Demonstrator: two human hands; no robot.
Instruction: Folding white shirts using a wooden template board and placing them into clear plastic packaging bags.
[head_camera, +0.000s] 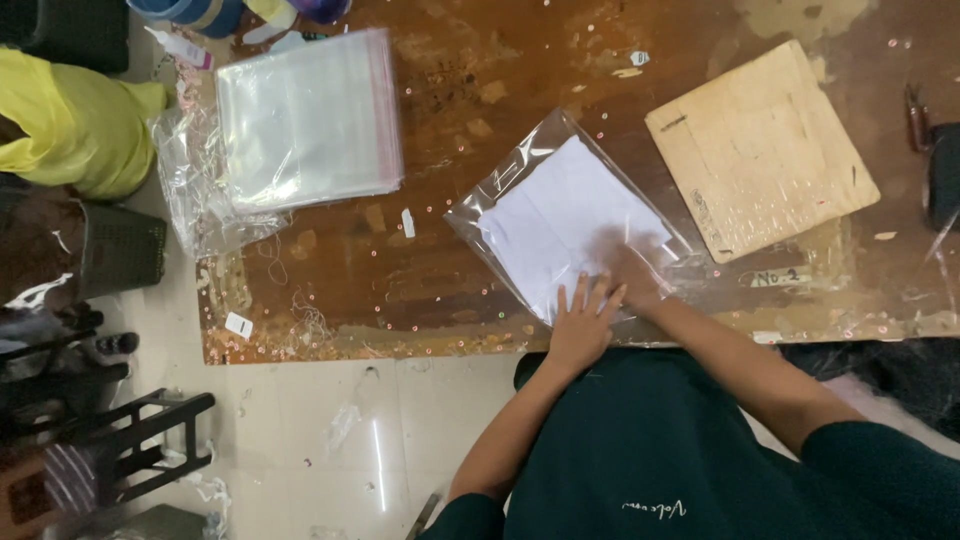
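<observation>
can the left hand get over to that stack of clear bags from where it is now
Probably yes: the left hand rests on the bagged white cloth, and only bare tabletop lies between it and the stack of clear bags.

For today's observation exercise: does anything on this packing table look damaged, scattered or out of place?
Yes. The wooden table is badly worn, its varnish patchy, with tiny sequins and paper scraps scattered over it. Both hands, left hand and right hand, press a clear bag holding folded white cloth, lying askew to the table edge.

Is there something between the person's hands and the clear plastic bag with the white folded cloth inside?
Nothing visible. The left hand lies flat on the near edge of the clear plastic bag holding the white folded cloth, and the blurred right hand is on it too.
</observation>
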